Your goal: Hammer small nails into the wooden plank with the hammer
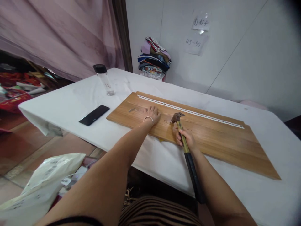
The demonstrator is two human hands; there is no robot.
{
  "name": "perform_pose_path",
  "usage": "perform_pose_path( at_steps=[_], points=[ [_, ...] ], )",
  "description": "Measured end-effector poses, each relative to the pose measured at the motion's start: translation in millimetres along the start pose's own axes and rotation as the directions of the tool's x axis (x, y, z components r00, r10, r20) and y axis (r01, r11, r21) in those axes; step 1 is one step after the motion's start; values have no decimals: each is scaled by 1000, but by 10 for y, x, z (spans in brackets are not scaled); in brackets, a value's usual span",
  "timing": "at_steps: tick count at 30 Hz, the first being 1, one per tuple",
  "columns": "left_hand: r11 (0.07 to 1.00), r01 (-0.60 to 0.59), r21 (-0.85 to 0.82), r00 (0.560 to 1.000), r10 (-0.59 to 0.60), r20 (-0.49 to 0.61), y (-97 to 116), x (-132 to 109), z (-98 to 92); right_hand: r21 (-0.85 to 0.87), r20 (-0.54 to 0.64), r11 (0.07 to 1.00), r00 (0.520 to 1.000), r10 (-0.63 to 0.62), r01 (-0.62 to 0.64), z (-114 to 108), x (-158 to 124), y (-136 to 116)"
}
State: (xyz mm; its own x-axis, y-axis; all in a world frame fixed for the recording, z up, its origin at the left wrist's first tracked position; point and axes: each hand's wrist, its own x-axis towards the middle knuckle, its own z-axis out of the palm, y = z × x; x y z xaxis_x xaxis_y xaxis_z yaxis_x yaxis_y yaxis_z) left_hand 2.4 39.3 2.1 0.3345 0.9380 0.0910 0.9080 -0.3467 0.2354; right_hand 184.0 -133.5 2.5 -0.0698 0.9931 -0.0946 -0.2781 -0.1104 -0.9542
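Note:
A wooden board (211, 135) with a brown grain lies lengthwise on the table. My left hand (151, 114) rests palm-down on it, fingers stretched out, with a bracelet at the wrist. A few thin nails (133, 110) lie on the board to the left of that hand. My right hand (184, 136) is wrapped round the upper handle of a claw hammer (191, 171), just below its rusty head. The hammer's black grip points back toward me. Small dark marks (166, 121) show on the wood between my hands.
Two white strips (188, 110) run along the board's far side. A black phone (94, 115) and a clear bottle (105, 81) with a black lid occupy the left of the white-covered table (70, 94). Folded clothes (155, 59) are stacked by the wall.

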Motion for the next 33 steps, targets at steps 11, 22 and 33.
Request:
perform_pose_path(
  at_steps=[11,22,33],
  points=[
    [998,4,56,1000,-5,15,42,-67,-83,41,2,999,1000,-14,14,-1,19,76],
    [998,-9,57,1000,7,24,17,-43,-65,32,2,999,1000,-22,22,-11,26,71],
    [999,-5,44,1000,4,10,25,-59,-61,30,12,1000,1000,2,-2,-7,24,65]
  ],
)
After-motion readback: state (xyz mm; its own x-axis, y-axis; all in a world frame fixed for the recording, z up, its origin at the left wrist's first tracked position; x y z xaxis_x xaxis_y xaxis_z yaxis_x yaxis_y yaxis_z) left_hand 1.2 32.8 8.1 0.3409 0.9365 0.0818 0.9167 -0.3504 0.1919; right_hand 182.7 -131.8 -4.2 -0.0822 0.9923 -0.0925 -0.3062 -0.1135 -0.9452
